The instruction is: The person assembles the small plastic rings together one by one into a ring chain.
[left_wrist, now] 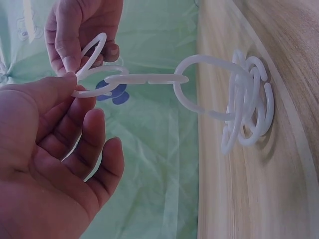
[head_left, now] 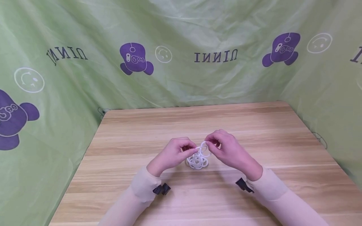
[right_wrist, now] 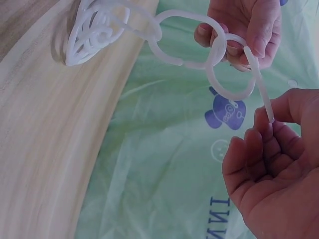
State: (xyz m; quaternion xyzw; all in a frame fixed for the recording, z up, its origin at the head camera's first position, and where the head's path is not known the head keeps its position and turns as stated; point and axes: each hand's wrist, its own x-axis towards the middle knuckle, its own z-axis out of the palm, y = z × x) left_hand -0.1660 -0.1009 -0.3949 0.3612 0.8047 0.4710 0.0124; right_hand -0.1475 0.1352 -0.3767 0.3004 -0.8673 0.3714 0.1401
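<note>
Over the table, my left hand (head_left: pixel 176 152) pinches a white plastic ring (left_wrist: pixel 107 91) between thumb and forefinger. My right hand (head_left: pixel 227 149) pinches another white ring (right_wrist: pixel 260 87), which meets the left hand's ring close to the left fingertips. From the left hand's ring, a chain of interlinked white rings (left_wrist: pixel 147 78) hangs down toward the tabletop. Its lower part lies in a heap of rings (head_left: pixel 197 163) below the hands. Small gaps show in some rings, such as the lower hanging ring (left_wrist: pixel 199 59). The other fingers of both hands curl loosely.
The wood-grain table (head_left: pixel 141 125) spreads around the heap. Green fabric (head_left: pixel 181 84) with purple figures hangs behind it and on both sides. Black wrist devices sit on the left sleeve (head_left: pixel 144 185) and the right sleeve (head_left: pixel 271 185). Thin wires (head_left: pixel 319 138) show at the right edge.
</note>
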